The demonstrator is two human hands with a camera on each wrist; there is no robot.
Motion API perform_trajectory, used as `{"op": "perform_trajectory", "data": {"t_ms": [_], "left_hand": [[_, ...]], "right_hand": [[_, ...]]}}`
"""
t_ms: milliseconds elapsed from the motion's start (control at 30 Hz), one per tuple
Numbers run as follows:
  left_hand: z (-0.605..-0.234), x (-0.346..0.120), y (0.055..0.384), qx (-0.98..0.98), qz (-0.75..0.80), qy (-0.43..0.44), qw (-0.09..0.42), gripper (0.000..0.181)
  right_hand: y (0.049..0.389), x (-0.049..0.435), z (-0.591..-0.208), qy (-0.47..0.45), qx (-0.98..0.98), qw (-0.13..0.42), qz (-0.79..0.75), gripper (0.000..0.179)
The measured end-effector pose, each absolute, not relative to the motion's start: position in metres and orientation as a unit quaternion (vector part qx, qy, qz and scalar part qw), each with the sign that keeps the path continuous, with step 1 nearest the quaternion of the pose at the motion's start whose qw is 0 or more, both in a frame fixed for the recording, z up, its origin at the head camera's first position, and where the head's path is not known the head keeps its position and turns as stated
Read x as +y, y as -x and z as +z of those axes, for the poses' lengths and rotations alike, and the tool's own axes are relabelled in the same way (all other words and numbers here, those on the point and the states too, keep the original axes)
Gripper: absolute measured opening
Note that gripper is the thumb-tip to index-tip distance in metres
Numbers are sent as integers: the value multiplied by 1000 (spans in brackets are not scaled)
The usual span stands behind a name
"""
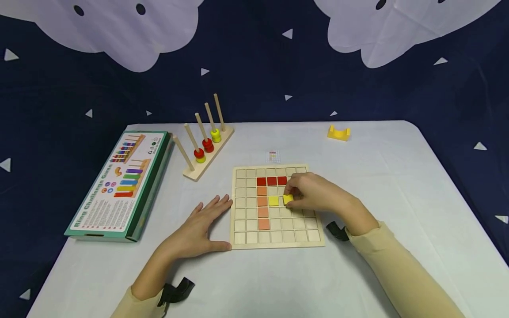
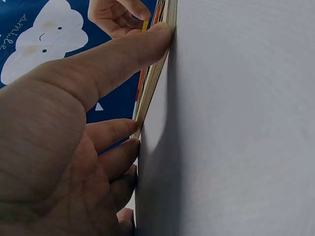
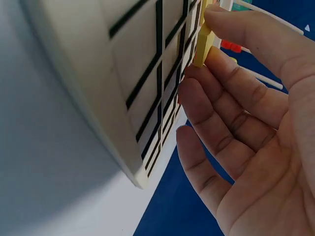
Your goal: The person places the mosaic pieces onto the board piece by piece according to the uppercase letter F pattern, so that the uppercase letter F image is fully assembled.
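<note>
A square wooden grid board (image 1: 278,238) lies on the table. Within its cells sit three red tiles (image 1: 271,181), a column of several orange tiles (image 1: 263,212) and one yellow tile (image 1: 273,201). Between thumb and fingers my right hand (image 1: 316,192) pinches another yellow tile (image 1: 288,200), tilted over the cell right of the first one. In the right wrist view this held tile (image 3: 203,45) shows its edge against the board. My left hand (image 1: 200,229) touches the board's left edge with thumb and fingertips, its fingers extended.
A small printed pattern card (image 1: 273,156) lies behind the board. At the back left is a peg stand (image 1: 210,154) with red and yellow rings. A green-edged game box (image 1: 119,185) lies on the left. A yellow curved block (image 1: 339,133) sits at the back right.
</note>
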State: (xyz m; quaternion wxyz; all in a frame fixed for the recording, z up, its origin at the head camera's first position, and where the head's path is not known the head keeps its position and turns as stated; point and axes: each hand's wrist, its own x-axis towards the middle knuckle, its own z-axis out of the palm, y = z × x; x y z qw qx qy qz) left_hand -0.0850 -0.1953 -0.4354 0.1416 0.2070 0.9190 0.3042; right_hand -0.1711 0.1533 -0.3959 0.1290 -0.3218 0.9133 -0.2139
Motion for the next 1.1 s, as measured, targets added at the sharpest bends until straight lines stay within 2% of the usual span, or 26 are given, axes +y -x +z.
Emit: {"op": "perform_trajectory", "data": {"t_ms": [1100], "left_hand": [[-432,-193,85,919,302,-209,145,109]], "right_hand": [[172,144,-399,326,918,129,-185,22]]}}
